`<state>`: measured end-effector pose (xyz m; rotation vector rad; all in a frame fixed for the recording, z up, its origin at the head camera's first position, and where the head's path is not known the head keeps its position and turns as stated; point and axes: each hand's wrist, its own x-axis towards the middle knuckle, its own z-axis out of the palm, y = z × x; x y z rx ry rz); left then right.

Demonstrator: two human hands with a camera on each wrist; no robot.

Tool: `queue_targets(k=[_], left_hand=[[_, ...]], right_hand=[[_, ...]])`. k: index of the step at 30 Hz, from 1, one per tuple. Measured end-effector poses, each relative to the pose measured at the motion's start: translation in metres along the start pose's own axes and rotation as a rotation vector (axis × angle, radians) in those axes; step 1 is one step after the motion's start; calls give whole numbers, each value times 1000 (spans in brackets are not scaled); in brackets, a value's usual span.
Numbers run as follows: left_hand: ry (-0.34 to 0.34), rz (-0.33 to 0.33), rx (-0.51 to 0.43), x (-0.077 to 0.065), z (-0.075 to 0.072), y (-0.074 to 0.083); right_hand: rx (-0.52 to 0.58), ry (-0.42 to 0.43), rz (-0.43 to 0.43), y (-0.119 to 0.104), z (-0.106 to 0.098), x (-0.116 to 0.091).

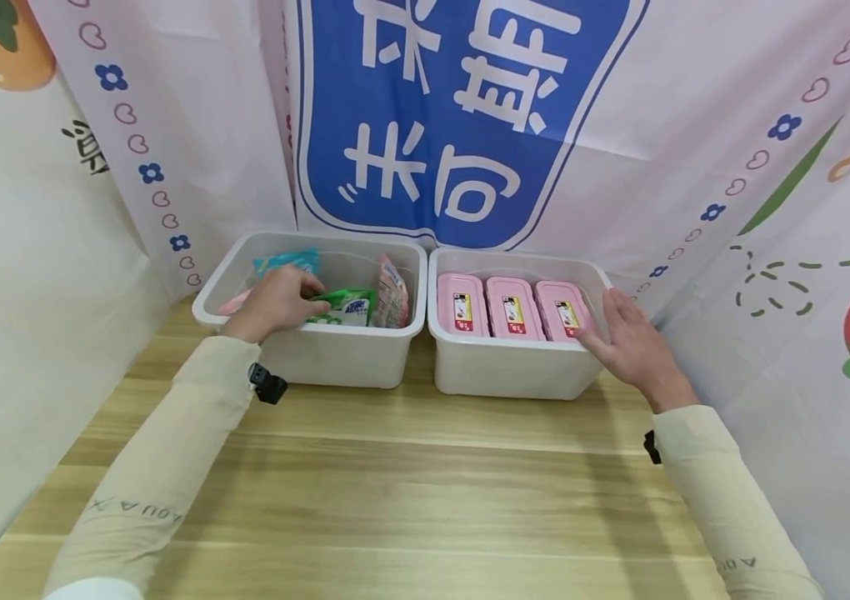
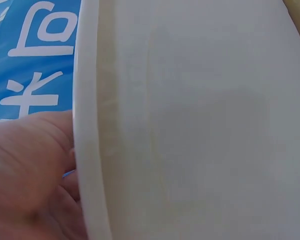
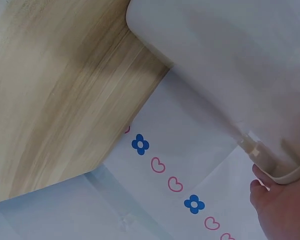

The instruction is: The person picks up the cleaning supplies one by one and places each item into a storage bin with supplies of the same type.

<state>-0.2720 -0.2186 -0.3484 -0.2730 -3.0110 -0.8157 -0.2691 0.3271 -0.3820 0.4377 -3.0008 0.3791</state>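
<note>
My left hand (image 1: 278, 297) reaches over the front rim of the left white plastic bin (image 1: 335, 358), thumb and fingers at the corner of a green packet (image 1: 350, 308). In the left wrist view the bin's rim partly hides the fingers of the left hand (image 2: 30, 170). My right hand (image 1: 635, 346) grips the front right corner of the right white bin (image 1: 515, 371), its thumb lying over the rim beside the pink boxes. Fingertips (image 3: 260, 187) curl under that rim in the right wrist view. Three pink lidded boxes (image 1: 515, 308) stand side by side inside the right bin.
A blue packet (image 1: 288, 261) lies at the back of the left bin, and a pink packet (image 1: 391, 296) leans against its right wall. Both bins stand close together on a wooden table (image 1: 410, 483), near a printed cloth (image 1: 605, 183) behind them.
</note>
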Motion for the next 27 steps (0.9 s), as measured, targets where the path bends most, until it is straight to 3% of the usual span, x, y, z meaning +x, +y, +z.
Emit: queue_targets(k=[6,12,16,23,27], left_hand=[[-19,31,34,-7,-8,-4],[-45,26,110,-25,-16,-9],[-22,54,174,-38,-21,-13],[42,90,394,-58,-26,-23],[45,63,405,-69,-27,-28]], right_hand=[[-41,-52,-6,-4,-4,5],[-88,-116,12,-10,-9,9],[-116,-125,13,-15,-14,11],[-124,-114,-24,-32,-23,9],[-128,-104,-64,-46,-24,7]])
